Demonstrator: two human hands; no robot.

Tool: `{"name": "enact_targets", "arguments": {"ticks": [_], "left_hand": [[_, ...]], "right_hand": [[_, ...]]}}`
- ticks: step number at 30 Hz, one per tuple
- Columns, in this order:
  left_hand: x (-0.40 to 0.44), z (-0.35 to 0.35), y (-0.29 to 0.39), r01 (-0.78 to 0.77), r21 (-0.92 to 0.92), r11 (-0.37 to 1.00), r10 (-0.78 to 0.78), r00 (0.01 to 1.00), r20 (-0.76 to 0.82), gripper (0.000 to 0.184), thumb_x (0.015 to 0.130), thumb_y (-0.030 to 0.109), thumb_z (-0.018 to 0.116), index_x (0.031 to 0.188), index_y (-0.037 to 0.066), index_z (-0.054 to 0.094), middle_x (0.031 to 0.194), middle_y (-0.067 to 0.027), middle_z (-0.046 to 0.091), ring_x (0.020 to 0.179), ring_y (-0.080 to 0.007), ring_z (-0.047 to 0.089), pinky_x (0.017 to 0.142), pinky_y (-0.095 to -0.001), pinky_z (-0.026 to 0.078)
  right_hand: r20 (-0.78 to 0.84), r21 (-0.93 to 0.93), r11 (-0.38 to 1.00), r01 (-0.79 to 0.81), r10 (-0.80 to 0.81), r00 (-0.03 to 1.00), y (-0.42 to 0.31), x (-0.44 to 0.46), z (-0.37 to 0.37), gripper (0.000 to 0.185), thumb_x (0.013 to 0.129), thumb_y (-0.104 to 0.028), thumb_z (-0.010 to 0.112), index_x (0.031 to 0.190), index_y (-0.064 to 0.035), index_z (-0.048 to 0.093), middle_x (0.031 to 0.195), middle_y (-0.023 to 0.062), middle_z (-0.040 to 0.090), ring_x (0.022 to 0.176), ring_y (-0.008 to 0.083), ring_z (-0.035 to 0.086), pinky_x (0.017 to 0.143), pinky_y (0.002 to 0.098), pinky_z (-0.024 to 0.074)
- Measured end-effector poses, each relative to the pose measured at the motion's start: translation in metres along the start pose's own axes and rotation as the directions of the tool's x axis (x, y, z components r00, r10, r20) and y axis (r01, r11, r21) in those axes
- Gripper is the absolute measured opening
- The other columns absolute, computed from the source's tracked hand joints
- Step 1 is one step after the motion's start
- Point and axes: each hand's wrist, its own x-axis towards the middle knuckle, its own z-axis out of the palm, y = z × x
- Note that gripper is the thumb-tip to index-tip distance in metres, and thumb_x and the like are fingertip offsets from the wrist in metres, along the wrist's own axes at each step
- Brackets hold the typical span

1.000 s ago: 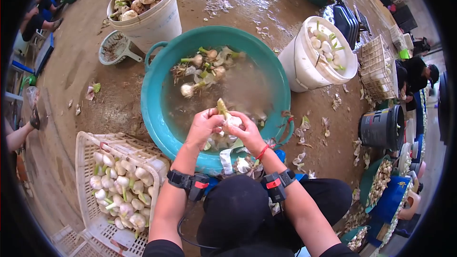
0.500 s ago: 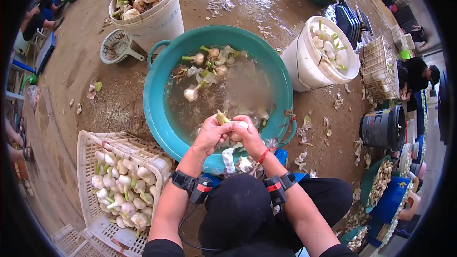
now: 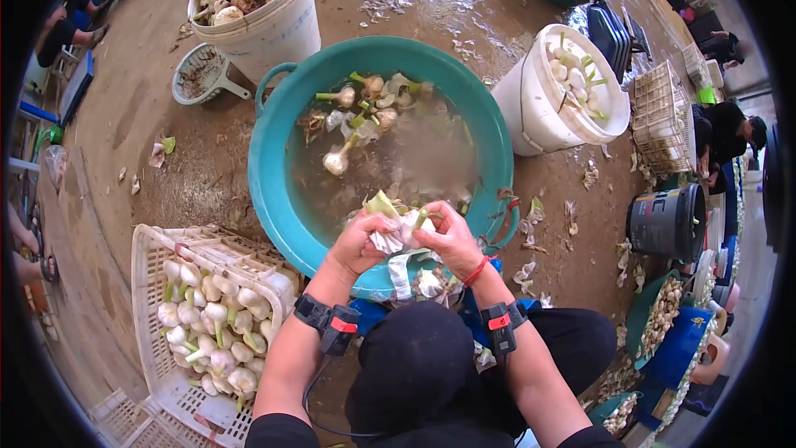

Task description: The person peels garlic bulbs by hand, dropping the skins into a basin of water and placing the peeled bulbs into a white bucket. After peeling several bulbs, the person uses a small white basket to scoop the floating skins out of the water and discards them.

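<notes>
Over the near rim of a green tub (image 3: 259, 174) of murky water, both my hands are closed. My left hand (image 3: 362, 241) grips loose garlic skin (image 3: 385, 241), white and pale green, pulled partly off to the left. In my right hand (image 3: 448, 239) is a garlic bulb (image 3: 408, 231) with a short green stem. The skin and bulb meet between my hands; whether they are still joined I cannot tell. Several garlic bulbs (image 3: 336, 162) and loose skins float in the tub. Peelings (image 3: 429, 283) lie at the near rim below my hands.
At the left, a white crate (image 3: 149, 315) holds cleaned garlic. A bucket (image 3: 269, 46) of unpeeled garlic stands behind the tub, beside a strainer (image 3: 199, 75). Right of the tub is a white bucket (image 3: 522, 108) with peeled bulbs. Another person (image 3: 730, 133) sits far right.
My hands have moved apart, the right one outward. Skin that was around the bulb is now peeled away to the left, and the bulb's stem points up near my right fingers.
</notes>
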Motion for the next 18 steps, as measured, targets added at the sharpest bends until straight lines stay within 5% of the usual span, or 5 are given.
{"name": "enact_targets", "arguments": {"ticks": [6,8,9,13,18], "left_hand": [[0.019,-0.026,0.014,-0.06,0.562,0.825,0.229,0.944,-0.236,0.013,0.078,0.007,0.057,0.086,-0.003,0.058,0.061,-0.0066,0.057,0.044,-0.0084,0.05,0.041,-0.0233,0.043],[0.021,-0.042,-0.003,-0.325,0.914,-0.243,0.552,0.729,0.406,0.022,0.08,0.013,0.061,0.095,-0.004,0.061,0.075,-0.0068,0.062,0.059,-0.0124,0.057,0.052,-0.0247,0.047],[0.002,-0.004,-0.003,-0.287,0.929,0.233,0.532,0.838,0.125,0.019,0.08,0.013,0.061,0.089,-0.002,0.064,0.075,-0.0067,0.063,0.068,-0.017,0.06,0.062,-0.0288,0.048],[-0.016,0.034,0.002,-0.306,0.926,-0.222,0.553,0.742,0.378,0.013,0.077,0.01,0.061,0.079,-0.002,0.062,0.07,-0.0102,0.062,0.061,-0.0203,0.058,0.058,-0.0271,0.047],[-0.014,0.039,-0.003,-0.244,0.97,0.022,0.551,0.812,0.192,0.01,0.076,0.007,0.057,0.071,0.0,0.06,0.059,-0.0029,0.057,0.053,-0.0108,0.053,0.05,-0.0245,0.043]], "right_hand": [[0.242,0.369,0.925,-0.096,0.004,0.97,-0.01,-0.005,-0.002,0.048,0.079,-0.009,0.064,0.123,-0.0028,0.044,0.112,0.0068,0.055,0.101,0.0169,0.056,0.086,0.0315,0.0469],[0.166,0.271,0.962,-0.017,-0.029,0.986,-0.007,-0.001,-0.004,0.048,0.079,-0.008,0.062,0.123,-0.0014,0.045,0.113,0.0066,0.055,0.102,0.0163,0.055,0.088,0.0302,0.0454],[0.09,0.095,0.995,0.021,-0.03,0.996,-0.005,0.001,-0.005,0.048,0.078,-0.007,0.061,0.123,-0.0011,0.046,0.112,0.0051,0.055,0.099,0.0128,0.055,0.087,0.0265,0.0441],[0.021,-0.299,0.946,0.127,-0.126,0.992,-0.011,0.001,0.0,0.047,0.075,-0.008,0.061,0.12,-0.0024,0.049,0.102,0.0008,0.053,0.089,0.0081,0.052,0.079,0.0221,0.043],[-0.01,-0.373,0.91,0.183,-0.201,0.979,-0.014,0.005,0.005,0.038,0.075,-0.012,0.066,0.11,-0.0029,0.053,0.097,0.0008,0.052,0.088,0.0071,0.051,0.075,0.0213,0.0435]]}}
